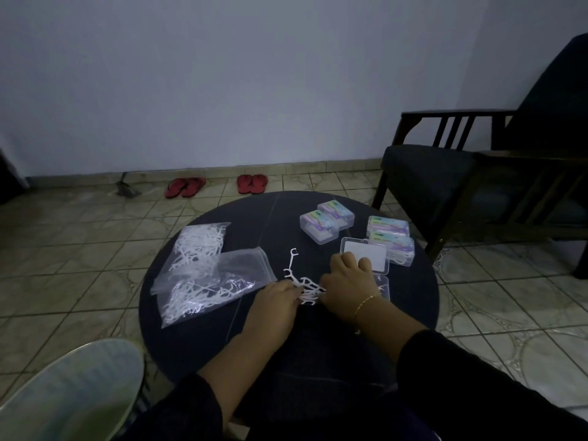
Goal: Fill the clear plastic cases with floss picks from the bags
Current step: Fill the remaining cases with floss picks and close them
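Note:
On the dark round table (197, 338), a small heap of white floss picks (304, 283) lies between my hands. My left hand (276, 302) pinches picks at the heap's left side. From the right, my right hand (346, 286) curls its fingers into the same heap. An open clear plastic case (366, 253) lies just behind my right hand, its lid flat and its lower half partly hidden by my wrist. Two clear bags of floss picks (203, 281) lie to the left. Several closed cases with colourful labels (327, 222) stand at the back right.
A dark wooden armchair (477, 173) stands close to the table's right side. Two pairs of red sandals (251, 183) lie on the tiled floor by the wall. A pale curved object (70, 393) fills the lower left corner.

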Motion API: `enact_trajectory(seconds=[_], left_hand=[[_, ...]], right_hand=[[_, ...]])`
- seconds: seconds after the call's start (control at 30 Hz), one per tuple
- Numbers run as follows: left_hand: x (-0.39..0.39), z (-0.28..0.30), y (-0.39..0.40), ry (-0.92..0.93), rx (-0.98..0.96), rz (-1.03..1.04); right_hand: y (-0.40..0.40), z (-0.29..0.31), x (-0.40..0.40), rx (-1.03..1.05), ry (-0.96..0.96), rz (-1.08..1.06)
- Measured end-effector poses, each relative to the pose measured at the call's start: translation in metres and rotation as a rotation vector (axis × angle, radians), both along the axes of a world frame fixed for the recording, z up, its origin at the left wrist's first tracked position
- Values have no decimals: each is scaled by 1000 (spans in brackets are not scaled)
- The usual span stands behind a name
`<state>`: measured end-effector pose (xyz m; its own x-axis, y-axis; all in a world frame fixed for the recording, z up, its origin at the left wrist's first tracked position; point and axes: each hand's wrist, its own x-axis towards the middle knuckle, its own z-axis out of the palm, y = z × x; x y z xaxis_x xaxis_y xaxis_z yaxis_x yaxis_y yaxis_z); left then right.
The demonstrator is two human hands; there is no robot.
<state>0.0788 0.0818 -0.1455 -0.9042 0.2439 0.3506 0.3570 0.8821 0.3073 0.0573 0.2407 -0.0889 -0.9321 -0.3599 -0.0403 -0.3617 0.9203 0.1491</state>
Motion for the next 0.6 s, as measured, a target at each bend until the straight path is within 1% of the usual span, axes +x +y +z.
enact_trajectory(seconds=[0.13, 0.4, 0.6], left_hand=[[4, 1, -6, 45, -101, 5], [18, 13, -13, -89, -116, 14], [25, 20, -14, -156, -137, 24]], right_hand=[[-7, -6, 10, -71, 51, 49], [-5, -4, 26, -138, 53, 47], [12, 16, 37, -153, 121, 34]])
